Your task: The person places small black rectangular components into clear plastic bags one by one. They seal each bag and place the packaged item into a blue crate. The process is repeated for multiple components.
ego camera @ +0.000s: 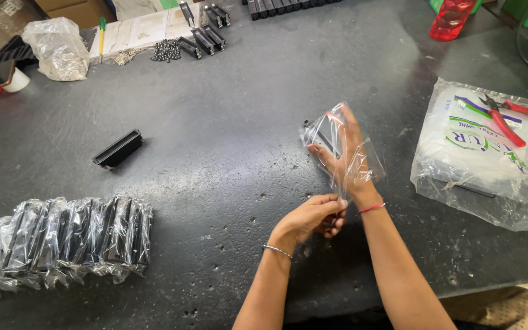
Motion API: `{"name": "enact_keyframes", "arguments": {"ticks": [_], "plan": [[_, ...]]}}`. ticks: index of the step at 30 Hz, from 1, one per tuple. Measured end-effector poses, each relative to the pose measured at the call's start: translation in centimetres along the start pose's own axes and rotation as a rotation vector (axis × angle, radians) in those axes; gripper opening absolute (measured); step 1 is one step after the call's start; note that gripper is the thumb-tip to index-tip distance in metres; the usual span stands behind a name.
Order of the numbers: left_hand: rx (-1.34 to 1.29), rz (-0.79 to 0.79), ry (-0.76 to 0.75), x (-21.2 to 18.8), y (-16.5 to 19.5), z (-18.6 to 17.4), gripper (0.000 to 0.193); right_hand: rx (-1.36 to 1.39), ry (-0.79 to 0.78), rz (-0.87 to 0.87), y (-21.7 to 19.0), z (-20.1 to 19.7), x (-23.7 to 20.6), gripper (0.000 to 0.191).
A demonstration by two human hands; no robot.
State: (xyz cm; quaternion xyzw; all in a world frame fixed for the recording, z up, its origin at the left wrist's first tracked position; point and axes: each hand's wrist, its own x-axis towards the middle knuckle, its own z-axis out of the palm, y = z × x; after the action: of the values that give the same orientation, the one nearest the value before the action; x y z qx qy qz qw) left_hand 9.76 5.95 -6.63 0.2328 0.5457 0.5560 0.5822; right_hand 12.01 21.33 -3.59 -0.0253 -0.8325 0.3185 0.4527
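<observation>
Head view: dark grey worktop [227, 153], scuffed and pitted, fills most of the frame. Right hand [343, 153] sits inside a clear plastic bag [362, 165], fingers extended upward, closed around a black part [319, 137] held at the bag's far end; the bag and part are raised just above the worktop, right of centre. Left hand [313, 217] is pinched shut on the bag's open edge at the right wrist, beside a red wrist thread [371, 208]. A thin metal bangle [276, 250] circles the left wrist.

Surroundings:
- One unbagged black part [117, 148] lies alone on the worktop, well left of the hands.
- A row of bagged black parts [56, 241] lies along the near left edge.
- A large plastic-wrapped white pack [481, 165] lies to the right, with red-handled pliers [505, 119] resting on top.
- Further loose black parts [206, 36] and a heap of small metal screws [165, 50] lie at the far edge.
- A crumpled clear bag [57, 49] sits at the far left.
</observation>
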Motion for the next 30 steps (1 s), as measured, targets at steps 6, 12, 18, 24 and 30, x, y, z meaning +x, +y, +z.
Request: {"name": "enact_keyframes", "arguments": {"ticks": [6, 12, 18, 24, 30], "plan": [[0.218, 0.063, 0.038, 0.2, -0.6, -1.0, 0.024, -0.090, 0.022, 0.127, 0.2, 0.3, -0.5, 0.103], [-0.336, 0.522, 0.682, -1.6, 1.5, -5.3, 0.034, -0.346, -0.228, -0.030, -0.7, 1.8, -0.5, 0.106], [-0.164, 0.619, 0.925, -1.9, 0.8, -7.1, 0.040, -0.057, -0.434, -0.062, -3.0, 3.4, -1.6, 0.102], [-0.112, 0.737, 1.363, -3.2, -0.8, -12.0, 0.014, 0.058, -0.649, 0.009, -3.6, 4.0, -1.9, 0.088], [0.313, 0.603, 1.638, -3.5, -2.5, -14.3, 0.024, 0.110, -0.607, 0.067, -3.0, 5.0, -2.7, 0.085]]}}
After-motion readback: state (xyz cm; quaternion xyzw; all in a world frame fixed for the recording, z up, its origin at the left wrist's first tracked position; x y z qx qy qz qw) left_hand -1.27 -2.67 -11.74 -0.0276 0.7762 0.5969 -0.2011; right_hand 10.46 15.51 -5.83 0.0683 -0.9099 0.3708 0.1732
